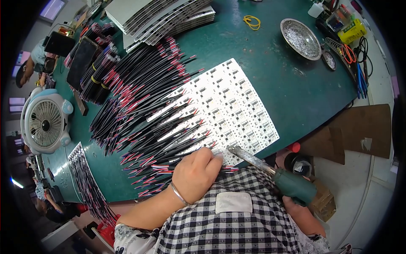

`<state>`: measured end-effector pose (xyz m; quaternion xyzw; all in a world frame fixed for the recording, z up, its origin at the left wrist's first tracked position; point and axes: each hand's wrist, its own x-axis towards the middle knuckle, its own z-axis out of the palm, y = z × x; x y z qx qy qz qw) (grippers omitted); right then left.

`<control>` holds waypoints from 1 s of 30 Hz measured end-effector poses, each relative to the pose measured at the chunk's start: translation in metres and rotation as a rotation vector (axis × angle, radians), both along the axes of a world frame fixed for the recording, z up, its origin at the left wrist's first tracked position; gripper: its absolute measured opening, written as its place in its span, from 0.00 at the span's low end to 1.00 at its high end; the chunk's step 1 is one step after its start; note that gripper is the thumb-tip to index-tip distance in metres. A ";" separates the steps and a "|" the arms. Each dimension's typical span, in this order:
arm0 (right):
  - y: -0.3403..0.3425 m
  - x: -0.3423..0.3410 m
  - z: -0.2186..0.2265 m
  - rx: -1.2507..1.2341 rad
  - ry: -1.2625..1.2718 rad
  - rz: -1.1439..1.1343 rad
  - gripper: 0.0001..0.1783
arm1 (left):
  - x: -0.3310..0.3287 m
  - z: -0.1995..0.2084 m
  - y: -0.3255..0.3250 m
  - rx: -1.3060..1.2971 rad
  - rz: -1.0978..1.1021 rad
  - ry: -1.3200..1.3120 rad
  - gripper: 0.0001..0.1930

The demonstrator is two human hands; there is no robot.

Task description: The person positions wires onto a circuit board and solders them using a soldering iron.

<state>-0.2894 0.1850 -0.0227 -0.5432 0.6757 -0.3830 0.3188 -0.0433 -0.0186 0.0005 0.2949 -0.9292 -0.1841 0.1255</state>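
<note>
A white circuit board panel (260, 120) with rows of small components lies on the green table in front of me. Many black-sleeved wires (148, 110) with red, white and blue ends spread across its left part. My left hand (195, 174) is closed at the board's near edge, thumb and fingers pinched on a wire whose gripped part is hidden. From the right, my right hand (294, 208) grips the green handle of a soldering iron (294, 186), the fingers mostly hidden beneath it. The iron's tip reaches the board just right of my left hand.
Stacked board panels (165, 21) stand at the back. At the back right are a metal bowl (300, 39) of solder scraps, a yellow bottle (352, 31) and pliers. A fan (45, 122) stands left, near another wired panel (84, 173). Other people sit at far left.
</note>
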 end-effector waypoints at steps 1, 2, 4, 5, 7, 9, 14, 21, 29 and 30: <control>0.004 0.000 -0.002 0.001 0.001 0.000 0.15 | 0.000 0.000 0.000 -0.002 0.004 0.000 0.08; 0.007 0.000 -0.003 0.065 -0.079 -0.022 0.16 | 0.001 0.000 0.000 -0.001 0.004 0.000 0.08; 0.008 0.000 -0.003 0.129 -0.159 -0.045 0.17 | 0.001 0.001 0.000 0.001 0.007 0.005 0.08; 0.008 0.001 -0.003 0.139 -0.200 -0.061 0.17 | 0.001 0.001 0.000 0.002 0.007 0.004 0.08; 0.007 0.001 -0.002 0.150 -0.240 -0.077 0.17 | 0.002 0.001 -0.001 0.012 0.009 0.010 0.09; 0.005 0.000 -0.001 0.138 -0.173 -0.050 0.18 | 0.003 0.001 -0.001 0.023 0.010 0.019 0.10; -0.002 0.002 0.006 0.166 -0.185 -0.032 0.17 | 0.004 0.001 -0.002 0.034 0.012 0.030 0.11; -0.006 0.003 0.006 0.178 -0.181 -0.022 0.15 | 0.004 0.000 -0.001 0.014 0.007 0.025 0.11; -0.008 0.013 0.011 0.104 -0.719 -0.219 0.23 | 0.003 0.000 -0.003 0.025 0.006 0.035 0.11; -0.010 0.012 0.013 0.092 -0.712 -0.182 0.25 | 0.003 0.000 -0.003 0.022 0.006 0.036 0.11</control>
